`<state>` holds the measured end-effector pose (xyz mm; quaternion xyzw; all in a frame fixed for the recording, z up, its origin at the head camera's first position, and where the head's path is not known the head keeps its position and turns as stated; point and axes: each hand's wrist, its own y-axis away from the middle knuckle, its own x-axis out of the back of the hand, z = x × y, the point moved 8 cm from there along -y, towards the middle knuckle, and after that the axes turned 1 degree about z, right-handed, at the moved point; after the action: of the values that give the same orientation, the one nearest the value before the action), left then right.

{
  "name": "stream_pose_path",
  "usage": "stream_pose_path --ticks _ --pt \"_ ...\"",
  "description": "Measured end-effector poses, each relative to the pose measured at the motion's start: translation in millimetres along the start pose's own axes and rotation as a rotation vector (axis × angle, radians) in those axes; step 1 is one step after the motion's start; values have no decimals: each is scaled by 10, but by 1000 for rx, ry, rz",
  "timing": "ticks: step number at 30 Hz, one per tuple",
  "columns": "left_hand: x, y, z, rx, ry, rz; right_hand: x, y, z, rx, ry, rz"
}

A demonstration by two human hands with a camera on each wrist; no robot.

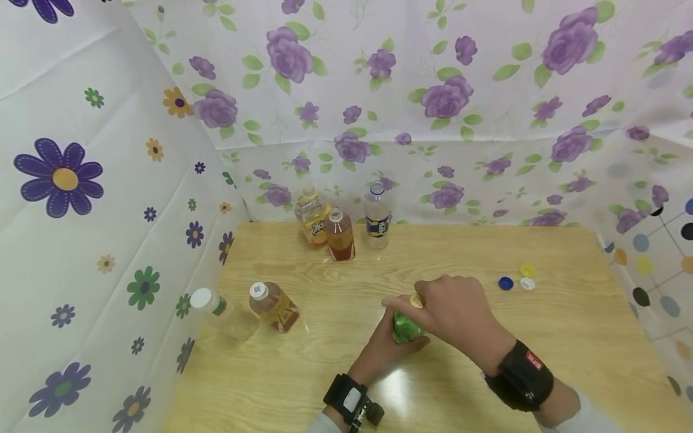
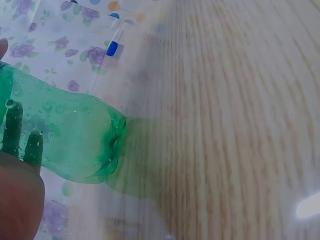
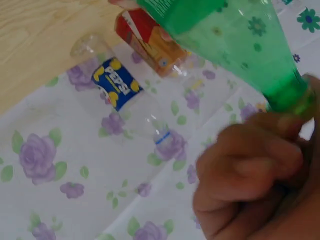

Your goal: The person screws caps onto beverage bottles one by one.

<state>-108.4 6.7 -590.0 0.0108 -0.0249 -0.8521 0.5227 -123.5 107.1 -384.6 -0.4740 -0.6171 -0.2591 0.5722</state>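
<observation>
A see-through green plastic bottle [image 1: 406, 328] is between both hands near the front middle of the table. My left hand [image 1: 383, 352] grips its body; in the left wrist view, fingers show through the green plastic [image 2: 75, 132], and the base is close over the wood. From above, my right hand [image 1: 457, 310] pinches the yellowish cap [image 1: 415, 300] at the mouth. Curled fingers of the right hand [image 3: 250, 172] surround the neck in the right wrist view, hiding most of the cap there.
Uncapped bottles stand at the back: a Pepsi bottle [image 1: 376, 216], a reddish-brown one [image 1: 340, 236] and a yellow-labelled one [image 1: 313, 218]. Two white-capped bottles [image 1: 274, 307] [image 1: 230, 317] are at the left. Blue [image 1: 506, 282], yellow [image 1: 527, 270] and white caps [image 1: 527, 283] lie at the right.
</observation>
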Motion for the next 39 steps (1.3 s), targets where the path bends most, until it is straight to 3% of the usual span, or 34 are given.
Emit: stream_pose_path --ticks 6,12,15,18,24,28,34,39 --pt "-16 20 68 -72 0 -9 99 47 35 40 18 -50" --pt "4 23 42 -33 -14 5 84 29 -53 212 -126 -35" --pt "1 13 36 -32 1 2 79 21 -87 259 -147 -1" --pt "-7 6 18 -23 30 -3 67 14 -112 233 -129 41" --pt "2 6 -33 18 67 -2 42 -12 -154 71 -68 82" --pt "12 -11 -26 4 64 6 35 -33 -153 24 -54 90" --pt "8 -4 -5 -24 93 -2 -24 -20 -178 191 -144 55" --pt "-23 14 -9 -21 72 -20 -35 16 -121 295 -162 84"
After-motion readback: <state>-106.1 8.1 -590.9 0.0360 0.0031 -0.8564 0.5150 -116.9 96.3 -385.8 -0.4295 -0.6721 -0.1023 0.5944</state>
